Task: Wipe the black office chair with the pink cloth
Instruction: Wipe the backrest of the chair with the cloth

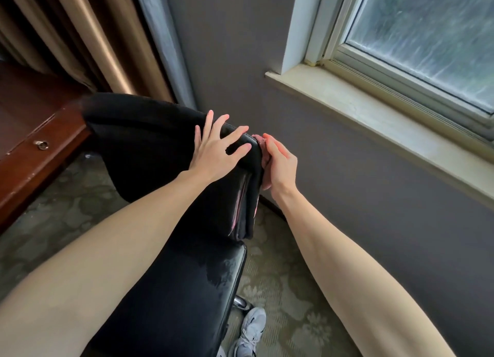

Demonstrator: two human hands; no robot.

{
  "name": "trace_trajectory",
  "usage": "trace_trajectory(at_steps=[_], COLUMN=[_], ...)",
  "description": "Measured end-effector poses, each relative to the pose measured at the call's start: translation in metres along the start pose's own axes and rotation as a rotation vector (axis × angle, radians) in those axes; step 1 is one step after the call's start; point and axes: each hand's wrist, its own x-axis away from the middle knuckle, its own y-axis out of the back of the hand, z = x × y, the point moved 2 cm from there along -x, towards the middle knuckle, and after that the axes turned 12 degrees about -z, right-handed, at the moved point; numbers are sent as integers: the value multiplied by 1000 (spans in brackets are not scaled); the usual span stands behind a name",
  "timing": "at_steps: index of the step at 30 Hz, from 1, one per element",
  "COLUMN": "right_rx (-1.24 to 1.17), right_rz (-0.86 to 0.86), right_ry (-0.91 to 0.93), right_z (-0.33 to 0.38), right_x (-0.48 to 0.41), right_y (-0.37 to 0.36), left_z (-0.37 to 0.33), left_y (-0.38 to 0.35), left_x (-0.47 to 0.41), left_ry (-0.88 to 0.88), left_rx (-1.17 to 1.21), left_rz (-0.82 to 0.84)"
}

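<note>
Looks down on the black chair (149, 148) in the middle of the view. Rests the left hand (216, 151) flat on top of the chair back, with fingers spread wide and holding nothing. Grips the pink cloth (259, 141) in the right hand (280, 167), just at 3 o'clock from the left hand, and presses it on the side edge of the chair back. Hides most of the cloth behind that hand, with only small pink bits peeking out. Seems to be at the step of wiping that edge. Probably needs next a slide of the cloth down toward 6 o'clock along the edge, with a firm left hand to stop any roll or spin. Shows wet-looking marks on the shiny seat (187, 290) at 6 o'clock, so maybe wiped already. Also shows a window (427, 36) at 2 o'clock, a wooden desk (32, 153) at 9 o'clock and a white shoe (252, 330) at 6 o'clock.
</note>
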Motion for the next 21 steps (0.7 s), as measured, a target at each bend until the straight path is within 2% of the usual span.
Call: trace_trajectory(at_steps=[5,14,18,21], right_rx=[116,314,382,435], right_rz=[32,152,247,339], right_ry=[52,130,214,205], right_z=[-8,-15,0,-5], right_x=[17,18,1,-8], right_y=[28,45,41,43], left_z=[-14,-22,-23,-26], left_y=[-7,-12,-15,-20], left_x=[13,22,20,24], left_ry=[-52,-12,22,69], left_rx=[9,97,123,139], left_rz=[39,8,0,-49])
